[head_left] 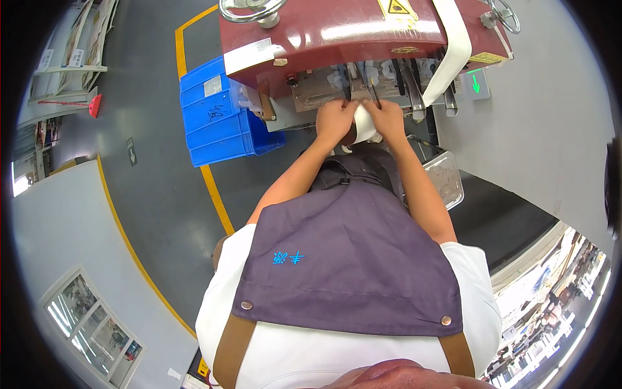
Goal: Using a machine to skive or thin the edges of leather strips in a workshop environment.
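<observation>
Both hands are together at the front of a dark red machine [337, 39], right at its feed bed. Between them hangs a curved strip [365, 124], white on one face and brown on the other, its far end reaching the metal bed [311, 97]. My left hand [335, 122] grips the strip's left edge with the fingers curled. On the right edge my right hand [387, 120] is closed in the same way, its thumb near the left one. Narrow metal guides [409, 87] stand on the bed just beyond my fingers. My fingertips are partly hidden.
Blue plastic crates [210, 110] stand left of the machine. A clear plastic bin [447, 180] sits low beside my right forearm. Handwheels [254, 9] top the machine, and a white band [449, 48] hangs over its front. Shelving [71, 68] stands at the far left.
</observation>
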